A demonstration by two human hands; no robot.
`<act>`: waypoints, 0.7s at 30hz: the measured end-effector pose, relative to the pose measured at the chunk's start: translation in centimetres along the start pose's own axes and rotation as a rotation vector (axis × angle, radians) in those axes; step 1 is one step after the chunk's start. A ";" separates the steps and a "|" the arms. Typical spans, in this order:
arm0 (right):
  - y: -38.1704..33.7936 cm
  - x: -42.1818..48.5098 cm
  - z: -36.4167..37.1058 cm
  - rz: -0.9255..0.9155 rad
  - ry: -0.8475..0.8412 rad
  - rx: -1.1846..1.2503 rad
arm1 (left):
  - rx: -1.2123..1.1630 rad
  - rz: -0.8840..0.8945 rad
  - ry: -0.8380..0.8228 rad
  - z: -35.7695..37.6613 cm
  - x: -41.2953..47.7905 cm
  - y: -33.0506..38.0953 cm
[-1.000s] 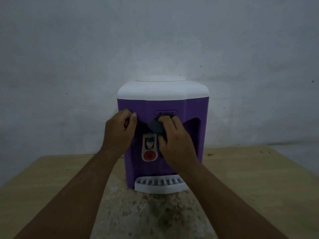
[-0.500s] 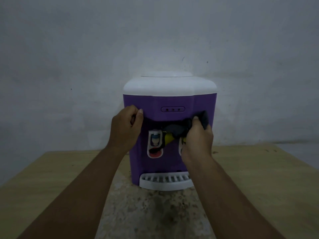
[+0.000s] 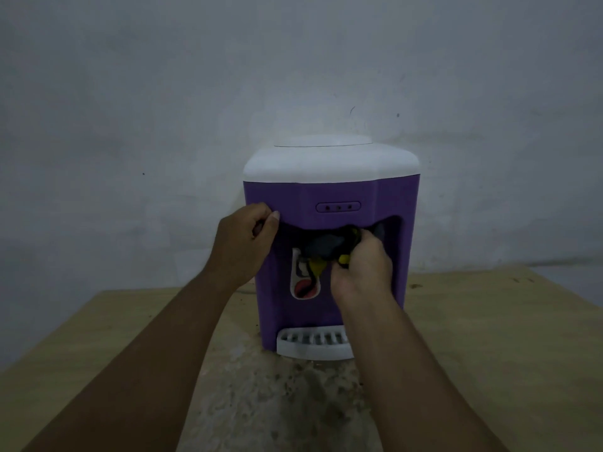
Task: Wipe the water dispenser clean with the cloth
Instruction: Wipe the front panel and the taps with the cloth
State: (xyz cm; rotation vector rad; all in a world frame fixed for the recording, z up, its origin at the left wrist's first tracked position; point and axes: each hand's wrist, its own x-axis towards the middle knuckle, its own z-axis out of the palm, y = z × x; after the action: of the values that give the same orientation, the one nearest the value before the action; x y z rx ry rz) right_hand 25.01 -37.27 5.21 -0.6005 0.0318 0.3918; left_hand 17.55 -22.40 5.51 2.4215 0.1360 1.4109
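Note:
A purple water dispenser (image 3: pixel 329 194) with a white lid stands on a wooden table, facing me. My right hand (image 3: pixel 360 272) grips a dark cloth (image 3: pixel 326 244) with yellow patches and presses it into the tap recess, above the white tap (image 3: pixel 305 278) with a red lever. My left hand (image 3: pixel 246 244) grips the dispenser's left front edge, thumb on the front face. A white drip tray (image 3: pixel 313 345) sticks out at the base. The right tap is hidden behind my right hand.
The wooden table (image 3: pixel 489 337) runs left and right of the dispenser, with a worn, speckled patch (image 3: pixel 277 402) in front of it. A bare grey wall (image 3: pixel 130 125) stands close behind.
My right hand moved the cloth from the recess's middle to its right end, then back left and lower into the recess. My left hand kept its grip. The view shifted slightly.

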 end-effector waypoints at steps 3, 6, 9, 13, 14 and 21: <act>1.7 -0.3 0.1 -0.042 -0.006 -0.157 | -0.032 -0.016 0.008 0.2 -0.1 0.0; 3.3 -0.5 0.9 0.087 -0.147 -0.131 | -0.023 -0.014 0.011 0.2 -0.1 0.0; 3.8 -0.2 1.1 0.050 -0.176 -0.176 | -0.014 -0.024 -0.013 -0.1 -0.1 0.2; 4.7 -0.1 1.3 -0.087 -0.179 -0.403 | -0.114 -0.102 -0.108 -1.1 0.1 0.7; 4.9 -0.2 1.4 -0.120 -0.174 -0.447 | -0.139 -0.125 -0.140 -1.4 0.3 0.7; 9.9 -1.9 0.0 -0.700 -0.486 -0.926 | -0.051 -0.124 -0.223 -2.9 1.1 0.1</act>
State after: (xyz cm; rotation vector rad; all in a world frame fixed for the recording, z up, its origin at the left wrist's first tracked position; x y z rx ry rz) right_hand 19.60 -30.55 0.08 -1.3485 -0.8468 -0.1740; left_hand 15.63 -21.50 7.74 2.4616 0.1900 1.0712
